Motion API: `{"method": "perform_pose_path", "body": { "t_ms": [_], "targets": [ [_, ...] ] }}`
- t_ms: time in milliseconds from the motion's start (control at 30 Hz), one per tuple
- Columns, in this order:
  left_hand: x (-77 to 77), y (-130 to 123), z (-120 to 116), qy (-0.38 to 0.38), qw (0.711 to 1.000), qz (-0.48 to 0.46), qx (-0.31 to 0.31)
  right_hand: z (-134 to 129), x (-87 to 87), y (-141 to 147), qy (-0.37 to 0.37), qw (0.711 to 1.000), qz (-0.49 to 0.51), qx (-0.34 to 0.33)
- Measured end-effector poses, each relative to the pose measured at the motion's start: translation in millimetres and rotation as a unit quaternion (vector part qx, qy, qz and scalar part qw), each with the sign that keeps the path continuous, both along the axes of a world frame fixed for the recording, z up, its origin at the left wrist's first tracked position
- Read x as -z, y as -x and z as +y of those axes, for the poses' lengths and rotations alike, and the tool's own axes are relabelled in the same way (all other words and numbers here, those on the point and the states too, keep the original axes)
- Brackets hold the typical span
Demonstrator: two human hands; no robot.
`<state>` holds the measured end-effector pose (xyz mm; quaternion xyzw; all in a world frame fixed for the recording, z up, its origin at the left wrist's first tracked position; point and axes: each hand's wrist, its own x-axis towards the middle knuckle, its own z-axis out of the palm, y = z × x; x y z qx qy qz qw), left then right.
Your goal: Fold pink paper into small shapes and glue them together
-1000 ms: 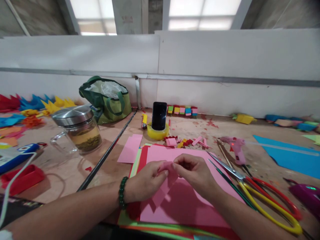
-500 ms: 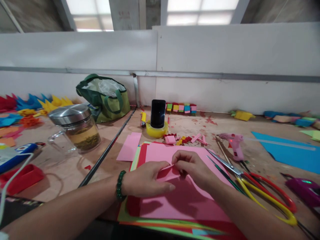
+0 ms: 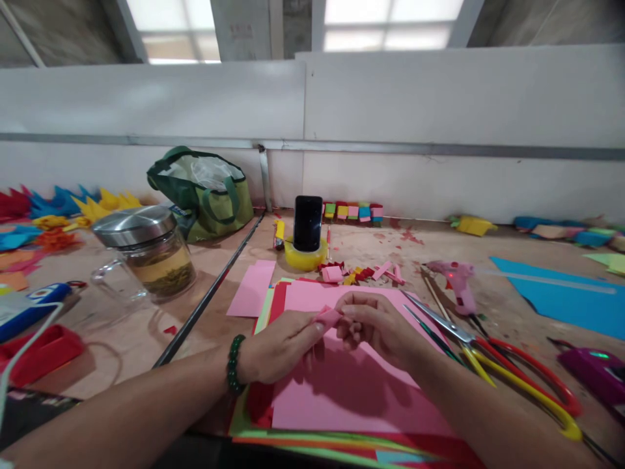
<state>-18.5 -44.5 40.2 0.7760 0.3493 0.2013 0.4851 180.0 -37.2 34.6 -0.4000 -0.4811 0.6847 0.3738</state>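
Observation:
A small folded pink paper piece is held between both hands, above a large pink sheet that tops a stack of coloured paper. My left hand, with a green bead bracelet at its wrist, pinches the piece between thumb and fingers. At the piece's right end, my right hand has its thumb and index finger closed on the edge, the other fingers curled below.
Scissors and a pink glue gun lie on the right. Behind the stack, a phone leans upright on yellow tape. A glass tea mug and green bag stand left.
The paper piece has turned and now looks narrower and more folded. The left thumb has moved up onto it, and the right fingers have shifted at its edge.

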Motion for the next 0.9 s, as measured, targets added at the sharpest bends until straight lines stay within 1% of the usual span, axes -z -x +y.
{"method": "perform_pose_path", "body": {
  "t_ms": [100, 167, 267, 333, 500, 600, 767, 833, 900],
  "targets": [
    [-2.4, -0.6, -1.0, 0.046, 0.998, -0.038, 0.008, -0.6, -2.1, -2.4, -0.082, 0.996, -0.042, -0.009],
    [-1.8, -1.4, -2.7, 0.099, 0.994, -0.051, 0.015, -2.5, -4.0, -1.3, -0.13, 0.99, -0.058, -0.009],
    [1.0, -2.3, -5.0, 0.184, 0.981, -0.065, 0.019, -5.6, -5.9, 1.7, -0.165, 0.985, -0.046, -0.005],
    [2.1, -2.4, -5.4, 0.204, 0.976, -0.068, 0.019, -6.7, -5.2, 2.7, -0.176, 0.983, -0.051, -0.002],
    [3.2, -0.8, -3.4, 0.204, 0.977, -0.067, 0.02, -8.2, -1.4, 4.2, -0.188, 0.979, -0.073, 0.006],
    [5.2, 0.6, -2.6, 0.193, 0.979, -0.06, 0.031, -10.5, -3.0, 6.5, -0.192, 0.978, -0.079, 0.001],
    [8.0, -0.9, -2.8, 0.187, 0.98, -0.05, 0.055, -12.2, -6.7, 8.5, -0.223, 0.97, -0.097, -0.002],
    [9.2, -2.5, -1.3, 0.155, 0.986, -0.055, 0.042, -10.6, -6.6, 7.3, -0.234, 0.965, -0.116, 0.009],
    [10.7, -3.2, 2.2, 0.126, 0.99, -0.062, 0.007, -8.0, -6.6, 5.0, -0.258, 0.954, -0.148, 0.026]
  ]
}}
